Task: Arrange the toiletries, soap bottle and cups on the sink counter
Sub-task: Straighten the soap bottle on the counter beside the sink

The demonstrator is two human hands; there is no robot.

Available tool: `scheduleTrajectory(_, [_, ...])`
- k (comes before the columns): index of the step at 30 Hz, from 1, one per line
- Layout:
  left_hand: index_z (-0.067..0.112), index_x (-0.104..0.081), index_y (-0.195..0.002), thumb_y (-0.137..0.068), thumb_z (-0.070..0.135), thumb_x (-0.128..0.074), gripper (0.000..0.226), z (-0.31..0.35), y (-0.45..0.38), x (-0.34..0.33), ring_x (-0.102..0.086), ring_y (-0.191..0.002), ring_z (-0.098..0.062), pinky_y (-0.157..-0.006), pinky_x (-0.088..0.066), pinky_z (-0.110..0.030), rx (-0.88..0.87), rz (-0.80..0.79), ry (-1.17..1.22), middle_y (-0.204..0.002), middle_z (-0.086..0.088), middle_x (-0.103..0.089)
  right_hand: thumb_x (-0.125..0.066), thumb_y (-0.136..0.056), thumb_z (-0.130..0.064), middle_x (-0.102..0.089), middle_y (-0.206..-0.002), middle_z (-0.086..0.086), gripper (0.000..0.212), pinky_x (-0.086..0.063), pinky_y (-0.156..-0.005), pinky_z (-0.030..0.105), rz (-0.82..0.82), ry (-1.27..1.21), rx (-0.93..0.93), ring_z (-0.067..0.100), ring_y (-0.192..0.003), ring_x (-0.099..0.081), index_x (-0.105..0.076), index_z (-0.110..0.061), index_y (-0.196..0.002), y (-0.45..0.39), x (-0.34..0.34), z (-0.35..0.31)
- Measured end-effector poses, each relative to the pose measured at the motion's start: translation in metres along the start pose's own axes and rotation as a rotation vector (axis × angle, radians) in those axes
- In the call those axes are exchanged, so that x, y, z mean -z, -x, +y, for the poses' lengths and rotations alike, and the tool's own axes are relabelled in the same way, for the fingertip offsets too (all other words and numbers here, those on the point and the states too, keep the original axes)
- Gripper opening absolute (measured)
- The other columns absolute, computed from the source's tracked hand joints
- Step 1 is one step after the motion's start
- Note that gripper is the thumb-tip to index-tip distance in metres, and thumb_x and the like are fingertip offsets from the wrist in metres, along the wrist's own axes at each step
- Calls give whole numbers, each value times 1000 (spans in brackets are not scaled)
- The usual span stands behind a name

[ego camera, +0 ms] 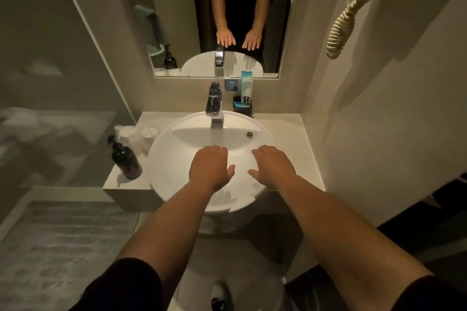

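Two hands hover palm-down over the round white basin (177, 171), which serves as the landmark here: the left hand (209, 168) over its middle-left and the right hand (274, 168) over its middle-right, both with fingers spread loosely and holding nothing, a bare strip of basin showing between them. The basin fills most of the pale bench (300, 149) and its front rim juts past the bench's front edge. Left of the basin, one dark soap bottle (125, 159) with a pump top stands near the bench's front-left corner, close to both the left and front edges. Just behind the bottle, still left of the basin, sit two wrapped white cups (140, 135) side by side, touching or nearly touching the basin's rim. Behind the basin, right of the one chrome tap (214, 103), one dark holder (242, 106) stands against the wall with a blue-and-white toiletry tube (246, 87) upright in it; other small items inside are too dim to count. Right of the basin the bench runs bare to the side wall. One mirror (177, 20) hangs above the basin, and one coiled cord (341, 25) hangs on the wall up to its right
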State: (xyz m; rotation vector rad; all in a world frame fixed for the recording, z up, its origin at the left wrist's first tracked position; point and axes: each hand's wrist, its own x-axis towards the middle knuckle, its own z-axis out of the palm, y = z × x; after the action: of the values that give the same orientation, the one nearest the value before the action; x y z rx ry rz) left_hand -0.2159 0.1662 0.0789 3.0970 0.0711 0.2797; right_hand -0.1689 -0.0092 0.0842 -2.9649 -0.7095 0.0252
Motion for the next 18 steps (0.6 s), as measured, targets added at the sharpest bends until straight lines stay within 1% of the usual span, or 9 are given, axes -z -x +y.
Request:
scheduleTrajectory(3, [20,-57,-109,-90,52,-47,39,-11,25,12,-58,-93,-19,-86,-47,-33,28,0,-29,-105,0,-63,-59,-87,-51,-57,-131,3,54,-44,-101,39,0,-6,60,24,-115,-56,-50,-23,-132,8,4,-17])
scheduleTrajectory(6, [20,-56,-106,-89,55,-43,41,-27,46,20,-56,-93,-21,-85,-47,-35,98,-18,-71,-104,-1,-62,-59,-87,-52,-57,-130,2,52,-44,-101,40,-2,-5,115,24,-114,-56,-50,-24,-130,13,8,-34])
scheduleTrajectory(10, [17,-54,-114,-90,56,-39,48,-52,74,25,-55,-101,-23,-90,-44,-37,181,-36,-99,-111,-3,-60,-61,-86,-51,-59,-128,2,51,-44,-99,38,9,-27,189,23,-112,-57,-53,-23,-128,15,11,-62])
scheduleTrajectory(14, [17,-50,-118,-89,55,-42,49,-82,100,34,-55,-105,-24,-92,-44,-39,258,-24,-99,-116,-4,-59,-60,-86,-51,-61,-122,4,50,-48,-96,39,9,-3,296,25,-108,-58,-55,-20,-125,10,7,-96])
scheduleTrajectory(18, [18,-49,-117,-87,54,-46,46,-115,123,41,-55,-104,-25,-91,-44,-39,320,-12,-106,-114,-5,-58,-57,-86,-54,-59,-126,6,56,-50,-94,43,-18,39,383,27,-111,-57,-51,-19,-129,3,-3,-138])
